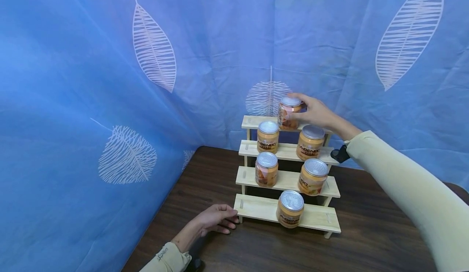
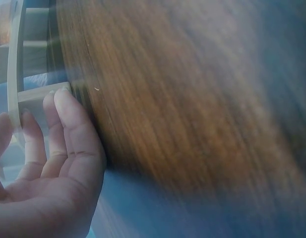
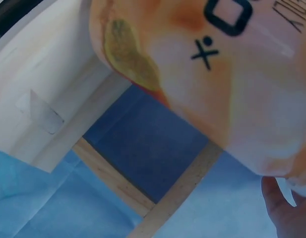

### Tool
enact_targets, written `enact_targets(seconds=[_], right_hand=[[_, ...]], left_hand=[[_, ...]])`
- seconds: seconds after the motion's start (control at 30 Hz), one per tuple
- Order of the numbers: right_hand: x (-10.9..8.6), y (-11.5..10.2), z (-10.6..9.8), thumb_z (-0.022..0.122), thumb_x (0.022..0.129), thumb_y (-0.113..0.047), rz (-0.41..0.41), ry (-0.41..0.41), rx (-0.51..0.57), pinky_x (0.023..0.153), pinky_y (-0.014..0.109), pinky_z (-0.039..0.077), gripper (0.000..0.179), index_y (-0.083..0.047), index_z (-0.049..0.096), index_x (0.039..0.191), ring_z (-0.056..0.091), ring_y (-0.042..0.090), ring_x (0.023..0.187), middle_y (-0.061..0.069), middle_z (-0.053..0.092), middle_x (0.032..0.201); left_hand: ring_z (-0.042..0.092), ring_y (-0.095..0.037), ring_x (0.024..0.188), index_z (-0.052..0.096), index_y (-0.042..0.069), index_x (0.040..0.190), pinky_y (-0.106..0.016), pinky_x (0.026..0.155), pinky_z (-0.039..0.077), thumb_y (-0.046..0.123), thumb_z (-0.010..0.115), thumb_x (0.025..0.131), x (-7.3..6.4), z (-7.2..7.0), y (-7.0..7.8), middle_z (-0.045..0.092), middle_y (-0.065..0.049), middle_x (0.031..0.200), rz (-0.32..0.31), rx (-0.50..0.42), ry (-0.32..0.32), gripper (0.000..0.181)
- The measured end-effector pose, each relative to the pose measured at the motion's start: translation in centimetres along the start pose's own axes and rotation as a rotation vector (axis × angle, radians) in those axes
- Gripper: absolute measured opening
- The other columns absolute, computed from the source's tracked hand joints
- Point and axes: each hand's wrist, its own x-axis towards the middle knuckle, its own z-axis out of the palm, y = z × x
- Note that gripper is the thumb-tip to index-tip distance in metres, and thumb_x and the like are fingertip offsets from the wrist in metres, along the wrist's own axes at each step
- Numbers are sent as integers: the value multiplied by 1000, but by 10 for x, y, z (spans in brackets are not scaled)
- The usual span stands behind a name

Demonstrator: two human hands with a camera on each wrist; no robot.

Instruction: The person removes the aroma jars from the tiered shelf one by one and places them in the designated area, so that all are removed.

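Observation:
In the head view, a silver-lidded orange jar stands at the top board of a stepped wooden stand. My right hand grips it from the right, fingers at the lid and thumb across the label. At the stand's lower left corner, my left hand pinches the end of the bottom board. The left wrist view has the thumb and forefinger of this hand on either side of the board, with other fingertips against the leg. A jar's label fills much of the right wrist view, with fingers beyond it.
Below, similar jars stand on the stand: a left jar and right jar, another left and right, and one jar on the bottom board. The stand is on a dark wooden table before a blue leaf-print cloth.

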Motion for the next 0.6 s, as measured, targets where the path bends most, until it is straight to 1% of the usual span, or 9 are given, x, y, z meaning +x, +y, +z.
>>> enact_targets(seconds=[0.3,0.47,0.6], right_hand=[[-2,-3,0,74,90,-46,0,-2,14,89,47,46,83,-26,29,157,51,32,114,17,50,130],[-5,-8,-5,73,92,-41,-37,32,32,90,47,46,80,-23,31,157,50,32,118,18,50,133],[-8,-11,-12,73,92,-38,-55,63,60,90,44,44,76,-24,34,155,49,31,118,17,50,134]], left_hand=[[69,-10,79,65,5,108,-23,64,57,32,63,99,0,0,-1,73,-6,99,-2,0,-5,28],[70,-11,80,65,5,108,-23,64,58,32,63,99,1,0,-1,73,-6,100,0,2,-6,29],[70,-11,80,65,5,107,-23,64,58,32,64,99,0,0,0,73,-7,100,3,3,-5,29]])
